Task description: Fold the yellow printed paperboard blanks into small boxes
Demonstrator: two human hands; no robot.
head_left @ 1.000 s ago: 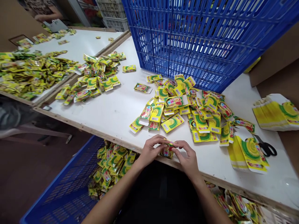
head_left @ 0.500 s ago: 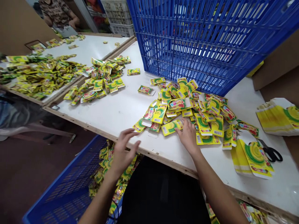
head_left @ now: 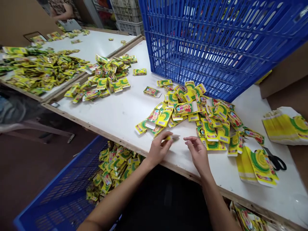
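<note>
My left hand (head_left: 159, 148) is closed around a small yellow candy box (head_left: 169, 138) just above the table's front edge. A pale end flap sticks out of that box to the right, and fingers hide most of the rest. Across a short gap, my right hand (head_left: 198, 154) is held with thumb and fingers slightly apart, and nothing shows in it. Beyond both hands lies a heap of yellow-green boxes (head_left: 185, 107), some with white end flaps standing out.
A blue plastic crate (head_left: 183, 41) stands behind the heap. Black-handled scissors (head_left: 278, 162) and flat stacked cartons (head_left: 252, 163) lie at right. Another blue crate (head_left: 48, 195), holding boxes, sits below the table edge. At far left are piled yellow packets (head_left: 48, 70) and a person (head_left: 64, 11).
My left hand has moved right and now holds a box in front of the heap. My right hand has come down toward me, off the box it was touching.
</note>
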